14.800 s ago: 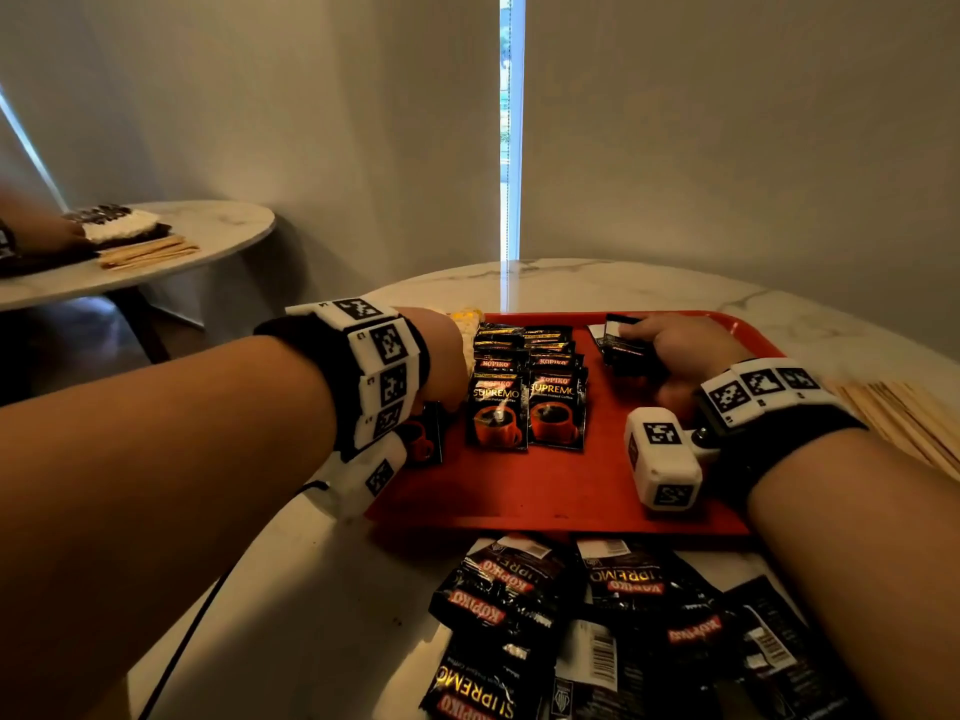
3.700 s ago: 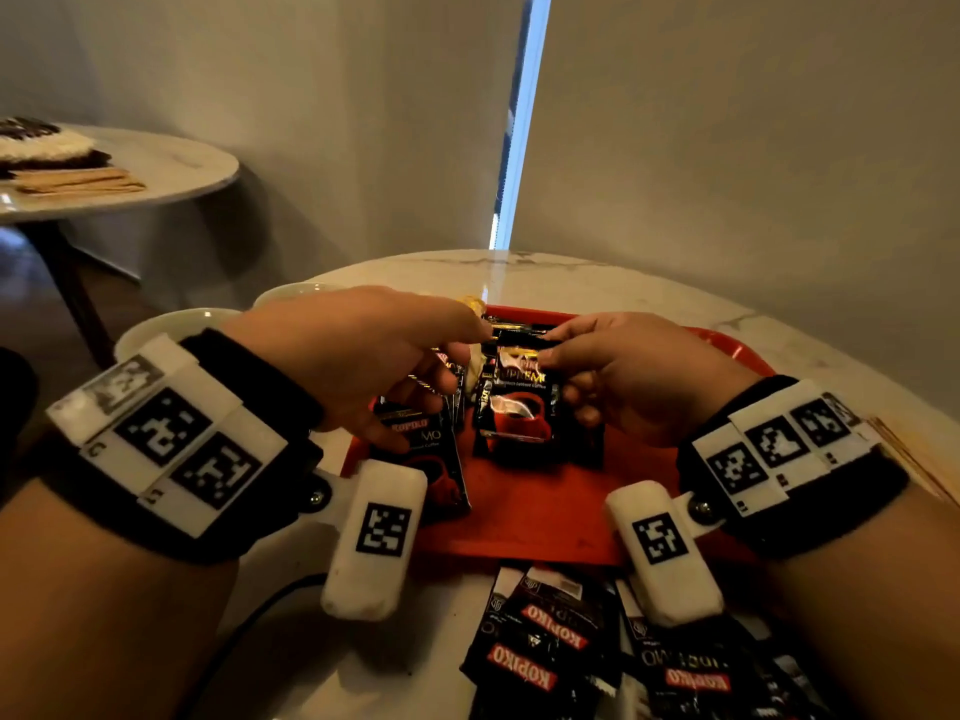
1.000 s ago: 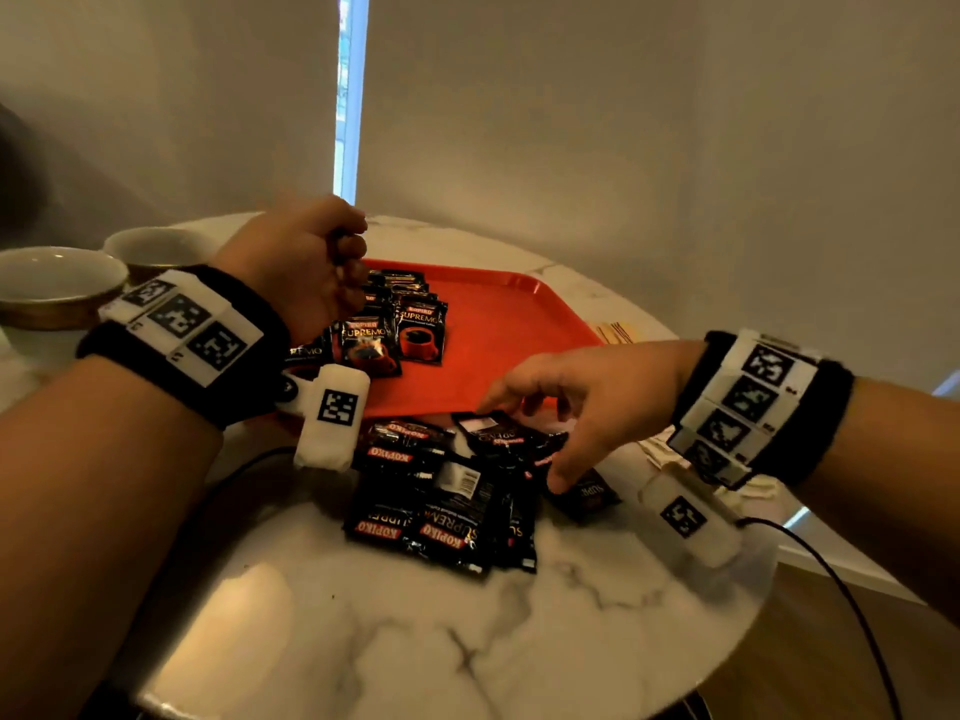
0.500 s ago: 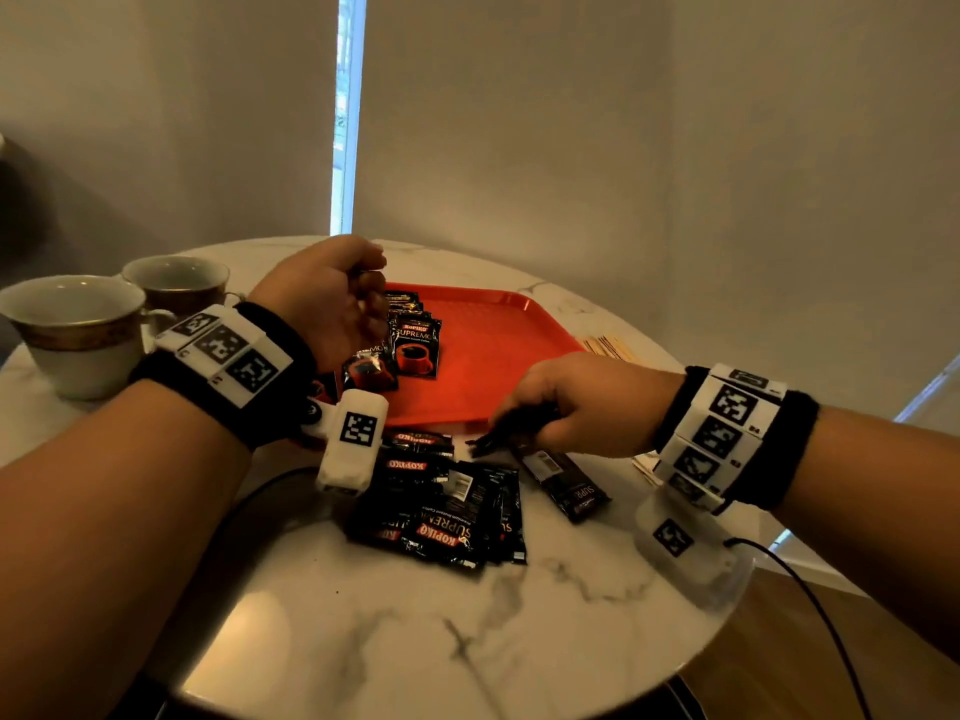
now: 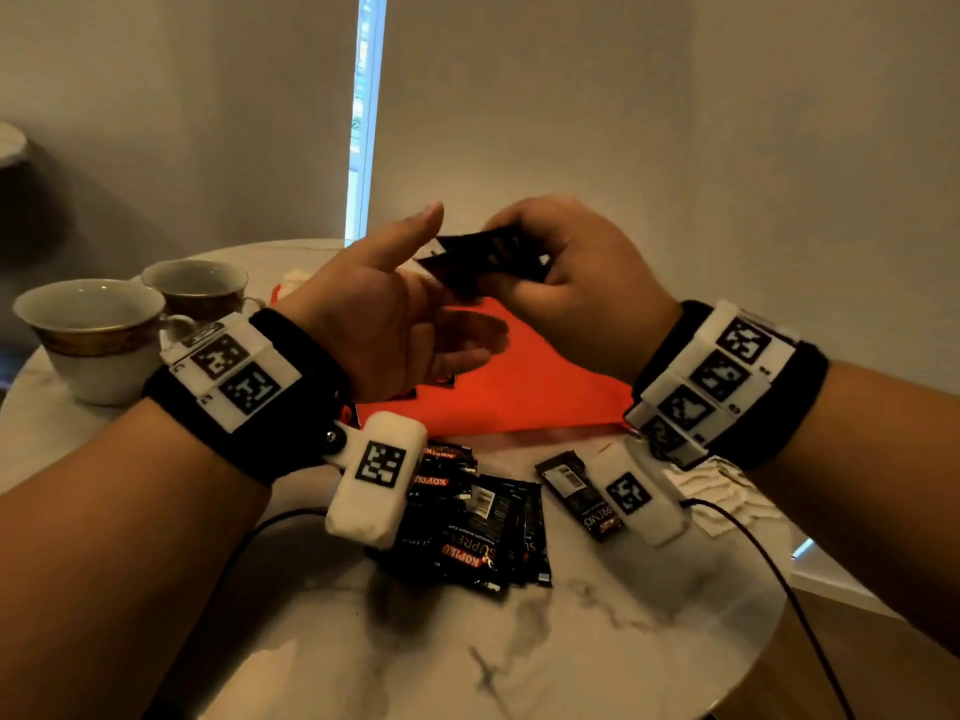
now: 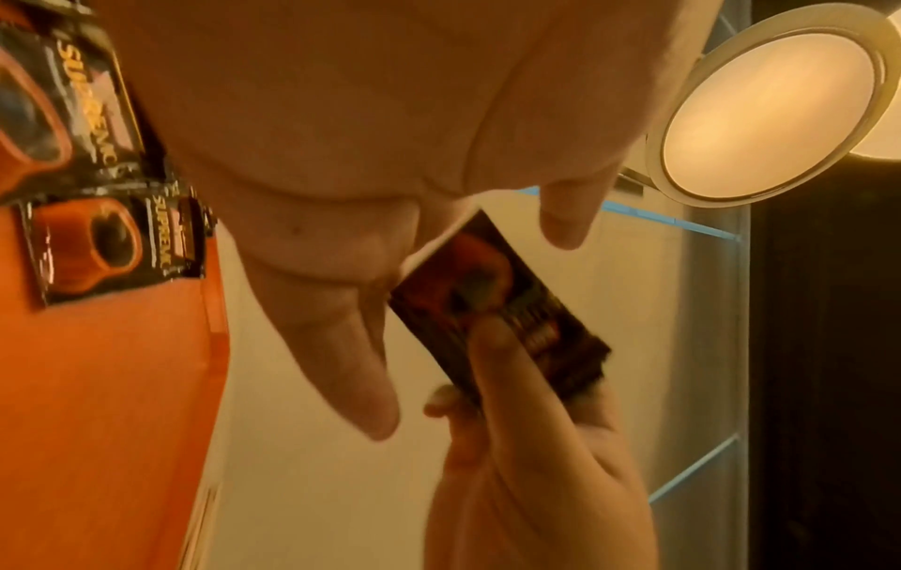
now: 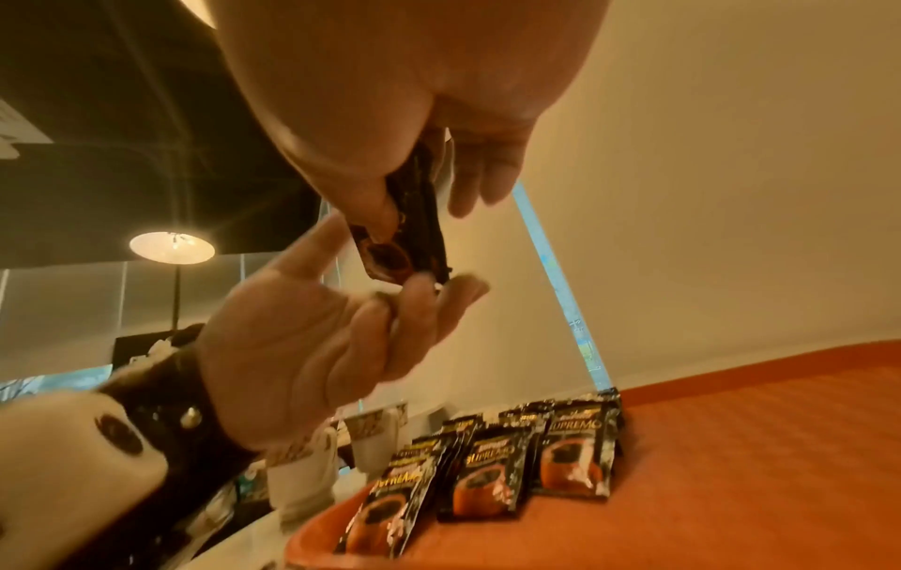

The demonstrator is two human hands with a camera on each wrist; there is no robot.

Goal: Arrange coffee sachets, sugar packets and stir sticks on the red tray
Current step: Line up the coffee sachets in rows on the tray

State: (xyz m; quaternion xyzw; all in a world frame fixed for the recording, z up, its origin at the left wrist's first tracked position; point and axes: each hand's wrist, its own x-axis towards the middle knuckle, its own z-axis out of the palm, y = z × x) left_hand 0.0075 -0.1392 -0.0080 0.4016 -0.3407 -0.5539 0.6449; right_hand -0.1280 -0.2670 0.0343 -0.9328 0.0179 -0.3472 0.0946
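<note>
A round white marble bench (image 5: 519,662) stands in the corner of a room with plain pale walls; a narrow strip of window (image 5: 366,111) runs down at 12 o'clock. A red tray (image 5: 524,376) lies mid-bench. Two white cups with gold bands (image 5: 98,335) stand at 9 o'clock, beside the tray.

Both hands are raised above the tray. The right hand (image 5: 576,288) pinches a few dark coffee sachets (image 5: 488,254) between thumb and fingers. The left hand (image 5: 395,314) is spread, palm turned toward the right hand, its fingertips (image 7: 424,293) just at the sachets' end. Each wrist wears a black band with white square-patterned tags.

On the tray, sachets (image 7: 526,459) lie in overlapping rows at its 9 o'clock side; their fronts read "SUPREMO" above a red coffee cup. A loose pile of sachets (image 5: 478,527) lies on the bench at 6 o'clock, below the tray, printed "KOPIKO" and "SUPREMO". One single sachet (image 5: 576,491) lies apart at 5 o'clock, barcode up. White packets (image 5: 722,496) lie at 4 o'clock.
</note>
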